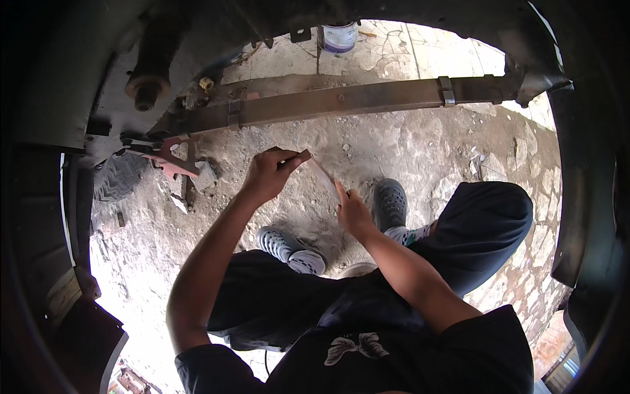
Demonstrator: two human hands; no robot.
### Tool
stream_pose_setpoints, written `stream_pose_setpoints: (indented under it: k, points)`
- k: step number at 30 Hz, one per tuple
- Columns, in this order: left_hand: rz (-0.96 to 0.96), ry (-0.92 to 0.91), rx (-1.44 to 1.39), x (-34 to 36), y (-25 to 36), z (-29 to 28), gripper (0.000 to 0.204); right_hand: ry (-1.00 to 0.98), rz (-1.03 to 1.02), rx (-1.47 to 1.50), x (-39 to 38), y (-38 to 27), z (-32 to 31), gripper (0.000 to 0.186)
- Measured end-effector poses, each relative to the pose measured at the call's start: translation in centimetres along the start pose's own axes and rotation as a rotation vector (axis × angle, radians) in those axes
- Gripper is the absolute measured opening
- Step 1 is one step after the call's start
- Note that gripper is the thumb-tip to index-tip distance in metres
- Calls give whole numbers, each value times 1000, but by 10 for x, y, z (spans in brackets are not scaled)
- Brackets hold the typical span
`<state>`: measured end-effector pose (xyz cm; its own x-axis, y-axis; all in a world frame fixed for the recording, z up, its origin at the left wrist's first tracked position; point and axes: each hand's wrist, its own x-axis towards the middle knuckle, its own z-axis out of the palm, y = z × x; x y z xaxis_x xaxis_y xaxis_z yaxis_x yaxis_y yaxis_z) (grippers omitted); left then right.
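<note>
In the middle of the head view, my left hand (266,174) pinches the brown upper end of a long, pale strip (321,171). My right hand (351,210) grips the strip’s lower end, so it runs slanting between my two hands over the dusty ground. Whether it is paper, cloth or a flat stick I cannot tell.
A rusty leaf-spring bar (341,98) crosses above my hands, under dark vehicle bodywork (197,29). A red metal stand (177,164) and a tire (118,177) lie at left, a paint can (338,39) beyond the bar. My feet in grey clogs (387,203) are below.
</note>
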<state>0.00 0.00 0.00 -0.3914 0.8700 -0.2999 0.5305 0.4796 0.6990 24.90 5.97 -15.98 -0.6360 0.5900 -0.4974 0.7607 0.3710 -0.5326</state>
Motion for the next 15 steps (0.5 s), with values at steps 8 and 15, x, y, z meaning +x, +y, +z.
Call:
stream_pose_setpoints:
  k: [8,15]
  points:
    - [-381,49,-715,10,11,49,42,234,-83,-3,9,-3,16,62]
    - [-441,156,-1271,8,-3,72,35,599,-206,390,26,-40,-20,59]
